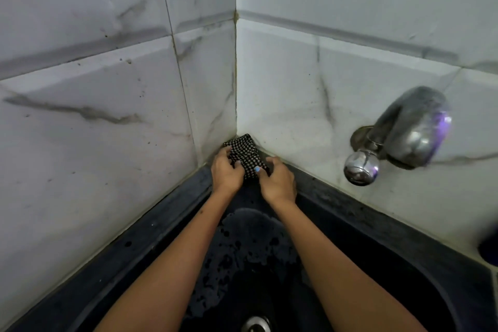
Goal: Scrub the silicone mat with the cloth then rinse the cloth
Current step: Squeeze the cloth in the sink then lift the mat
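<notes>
Steel tap (404, 132) on tiled wall (296, 89), right of cloth (246, 153)

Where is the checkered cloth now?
The checkered cloth is at the sink's far corner, where the tiled walls meet, held between the left hand and right hand.

We are seeing a woven checked cloth (246, 155), glossy veined marble-look wall tiles (94, 105), a shiny chrome metal tap (404, 129) and a wet, dark matt sink (363, 226).
</notes>
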Available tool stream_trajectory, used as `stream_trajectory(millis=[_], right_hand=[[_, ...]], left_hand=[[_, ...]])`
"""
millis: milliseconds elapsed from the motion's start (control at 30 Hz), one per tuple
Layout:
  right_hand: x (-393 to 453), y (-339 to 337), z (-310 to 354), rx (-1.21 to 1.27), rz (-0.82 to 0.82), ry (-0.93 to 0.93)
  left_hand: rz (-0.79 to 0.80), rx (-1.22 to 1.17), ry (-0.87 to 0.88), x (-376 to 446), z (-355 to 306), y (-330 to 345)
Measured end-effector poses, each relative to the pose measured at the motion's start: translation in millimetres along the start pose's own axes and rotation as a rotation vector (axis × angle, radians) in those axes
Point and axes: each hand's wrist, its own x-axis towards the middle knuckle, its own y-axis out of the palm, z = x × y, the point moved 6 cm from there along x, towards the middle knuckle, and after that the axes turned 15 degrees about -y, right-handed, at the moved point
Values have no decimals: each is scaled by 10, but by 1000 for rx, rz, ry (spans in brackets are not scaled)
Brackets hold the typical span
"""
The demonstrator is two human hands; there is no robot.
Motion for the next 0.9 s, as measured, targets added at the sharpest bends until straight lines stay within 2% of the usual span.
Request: stream_trajectory(millis=[167, 333, 500, 733, 833, 900], right_hand=[[-640, -662, -9, 0, -66, 3], [-1687, -1527, -259, -11, -178, 59], [-2963, -2439, -745, -35, -285, 166], [-4869, -3707, -1566, -125, -409, 374], [-5629, -4201, -1954, -188, -427, 487], [-5905, -4381, -2145, -215, -429, 530]], left_hand=[[54, 24, 62, -912, -125, -130], [154, 127, 120, -2114, -123, -116], [294, 210, 186, -3510, -6, 90], [493, 354, 271, -5353, 393, 735], [534, 455, 276, -6005, 630, 1017], [511, 527, 271, -6142, 735, 1088]])
